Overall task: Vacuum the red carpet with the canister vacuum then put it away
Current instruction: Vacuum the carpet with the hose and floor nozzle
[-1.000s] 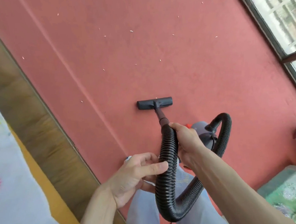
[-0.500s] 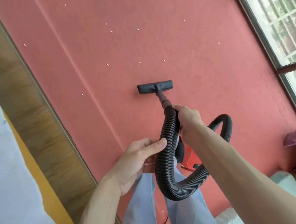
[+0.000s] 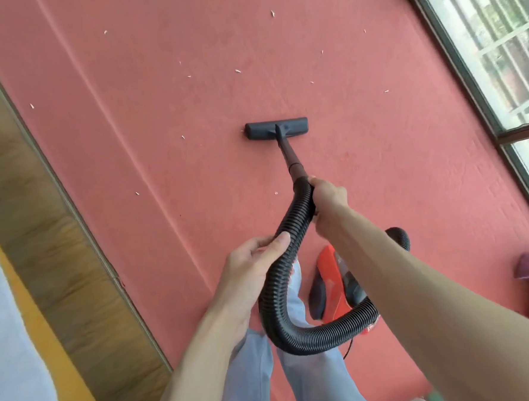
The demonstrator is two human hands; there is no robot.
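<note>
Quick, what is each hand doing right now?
Left hand: closed on the black hose, partway down.
Right hand: closed on the hose's top end, by the wand.

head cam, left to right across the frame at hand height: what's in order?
Wooden floor strip → left hand → black corrugated hose → right hand → window frame.

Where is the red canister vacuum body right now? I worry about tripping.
The red canister vacuum body sits on the red carpet low and right of centre, beside the person's legs, under the right forearm.
</note>
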